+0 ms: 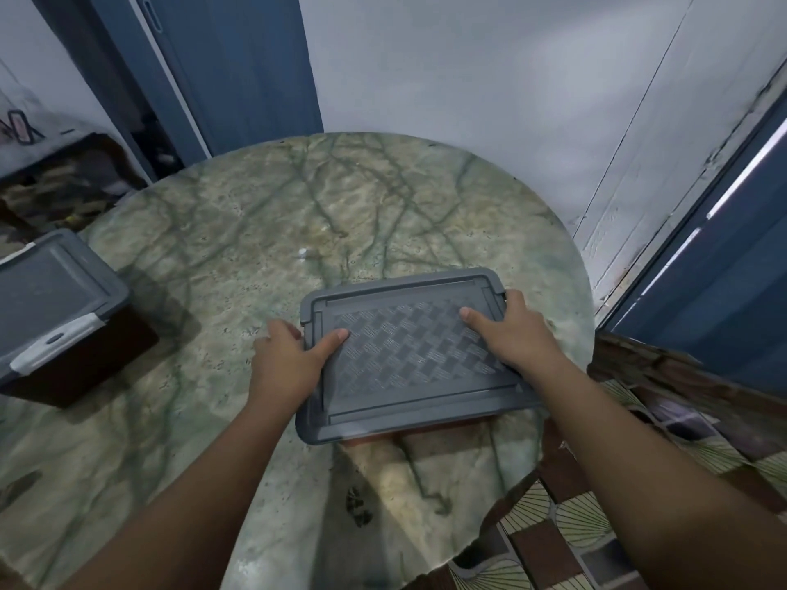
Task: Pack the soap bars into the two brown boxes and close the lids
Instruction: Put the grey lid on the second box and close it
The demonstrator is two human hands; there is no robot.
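A round marble table (238,232), pale green with dark veins, fills the middle of the view; its far half lies bare, with open room between the two boxes and out to the far rim. The near box, under a grey lid (409,355) with a woven pattern, sits right of centre, its right end close to the table's right rim, and tilts a little clockwise; the left hand (294,355) clasps the lid's left edge, thumb pressed on top and fingers curled down over the side; the right hand (506,334) clasps the right edge the same way, thumb on the pattern and fingers wrapped over the rim; both hands are closed on the lid, pinching its edges. The second brown box (81,355) stands at the table's left edge, well apart, its grey lid (47,291) on and a pale latch (55,342) down at its near side; the frame cuts off its left part. The body of the near box is hidden under its lid, save a thin strip at the near edge; no soap bar shows, and what either box holds cannot be told. Behind the table stand a white wall (468,78) and a blue door (238,70); a second blue panel (724,291) is at far right; patterned floor tiles (575,525) show near right; the clutter at far left is too blurred to make out.
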